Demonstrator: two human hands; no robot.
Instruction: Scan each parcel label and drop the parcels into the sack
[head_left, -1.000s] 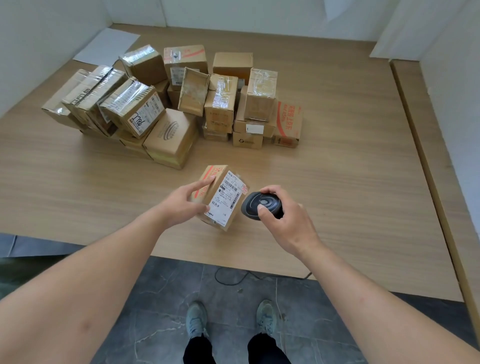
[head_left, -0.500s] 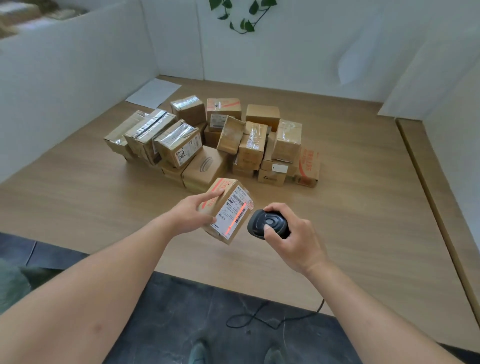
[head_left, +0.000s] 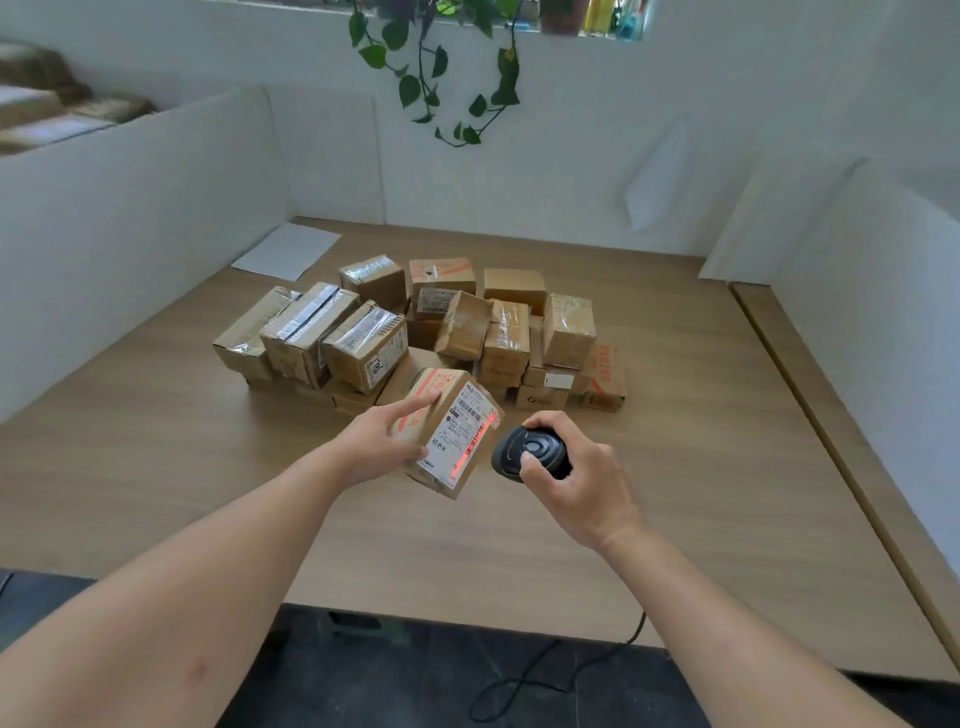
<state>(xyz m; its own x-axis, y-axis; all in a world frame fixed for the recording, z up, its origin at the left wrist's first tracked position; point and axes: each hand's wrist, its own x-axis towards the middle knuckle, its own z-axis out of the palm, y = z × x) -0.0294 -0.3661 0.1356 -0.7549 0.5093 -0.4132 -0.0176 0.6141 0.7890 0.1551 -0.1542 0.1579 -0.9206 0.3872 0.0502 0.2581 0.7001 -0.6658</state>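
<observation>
Scanning a parcel (head_left: 447, 431) held above the table's (head_left: 701, 467) near edge.
Left hand (head_left: 376, 447) grips its left side; right hand (head_left: 576, 478) clasps the scanner (head_left: 527, 451). Box looks light, stiff; hold opposite faces, label clear.

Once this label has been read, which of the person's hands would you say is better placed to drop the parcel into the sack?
Probably the left hand: it already grips the parcel, while the right hand holds the scanner. No sack is in view.
</observation>
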